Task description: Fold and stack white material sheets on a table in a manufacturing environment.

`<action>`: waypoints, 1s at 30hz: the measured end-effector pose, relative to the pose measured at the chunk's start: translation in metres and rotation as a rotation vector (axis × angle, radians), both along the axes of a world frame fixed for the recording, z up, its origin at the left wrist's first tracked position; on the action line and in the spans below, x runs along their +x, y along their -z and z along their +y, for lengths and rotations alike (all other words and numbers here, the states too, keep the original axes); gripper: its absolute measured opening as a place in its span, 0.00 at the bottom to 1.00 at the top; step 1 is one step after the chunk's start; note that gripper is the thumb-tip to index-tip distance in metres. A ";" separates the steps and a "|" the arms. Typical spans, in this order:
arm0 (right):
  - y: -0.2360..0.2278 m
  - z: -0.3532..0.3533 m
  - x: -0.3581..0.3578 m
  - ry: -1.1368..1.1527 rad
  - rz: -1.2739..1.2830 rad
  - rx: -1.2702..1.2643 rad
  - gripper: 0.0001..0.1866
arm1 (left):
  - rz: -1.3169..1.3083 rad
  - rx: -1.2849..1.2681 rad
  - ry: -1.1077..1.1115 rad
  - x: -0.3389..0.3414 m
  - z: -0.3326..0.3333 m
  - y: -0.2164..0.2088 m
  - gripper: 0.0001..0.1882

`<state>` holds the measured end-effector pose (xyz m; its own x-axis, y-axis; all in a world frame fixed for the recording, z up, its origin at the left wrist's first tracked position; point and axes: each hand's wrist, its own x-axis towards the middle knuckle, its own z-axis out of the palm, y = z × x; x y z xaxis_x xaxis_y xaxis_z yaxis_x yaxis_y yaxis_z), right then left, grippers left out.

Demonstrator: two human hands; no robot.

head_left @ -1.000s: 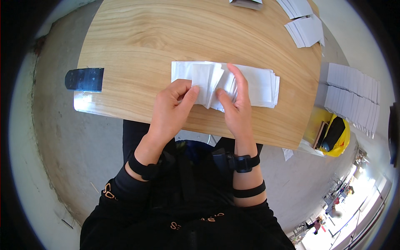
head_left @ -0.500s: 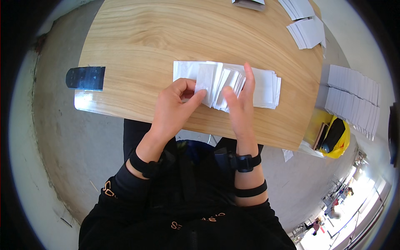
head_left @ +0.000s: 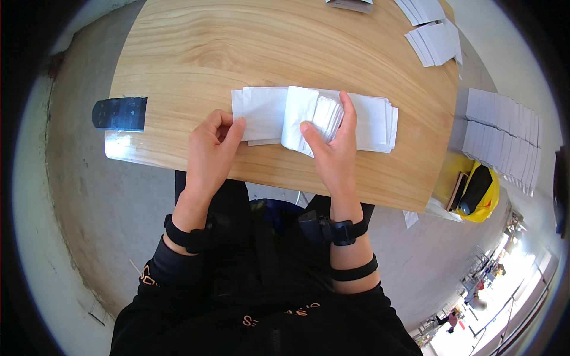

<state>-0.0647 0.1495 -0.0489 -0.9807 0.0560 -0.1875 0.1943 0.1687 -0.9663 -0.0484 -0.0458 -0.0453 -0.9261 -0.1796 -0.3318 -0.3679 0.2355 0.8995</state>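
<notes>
My left hand [head_left: 214,145] pinches the left end of a flat white paper sheet [head_left: 264,113] between thumb and fingertips. My right hand [head_left: 333,142] grips a bundle of folded white papers [head_left: 326,115], thumb across the front, forefinger stretched along its right side. A smooth white fold [head_left: 300,110] stands at the bundle's left edge, above the sheet; whether it is part of that sheet I cannot tell. Underneath and out to the right lies a flat stack of long white sheets [head_left: 374,121], its ends slightly fanned.
The wooden table [head_left: 208,59] has a dark blue patch [head_left: 122,114] at its left edge. Folded white papers [head_left: 433,44] lie far right, near a grey box [head_left: 350,5]. Rows of white paper stacks [head_left: 502,127] and a yellow bag [head_left: 482,199] stand beyond the right edge.
My left hand has moved left from the bundle, with a sheet end now stretched out in its pinch. My right hand has closed around the bundle, its thumb moving left across the front.
</notes>
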 end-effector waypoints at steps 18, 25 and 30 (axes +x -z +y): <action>-0.003 -0.002 -0.001 0.023 -0.019 -0.077 0.40 | 0.210 -0.103 0.188 -0.004 0.048 -0.011 0.17; -0.004 -0.003 -0.002 0.033 -0.024 -0.061 0.46 | 0.177 -0.031 0.224 -0.004 0.044 -0.007 0.13; -0.003 -0.001 -0.002 0.028 -0.019 -0.021 0.46 | 0.052 0.196 0.171 -0.004 0.037 -0.004 0.07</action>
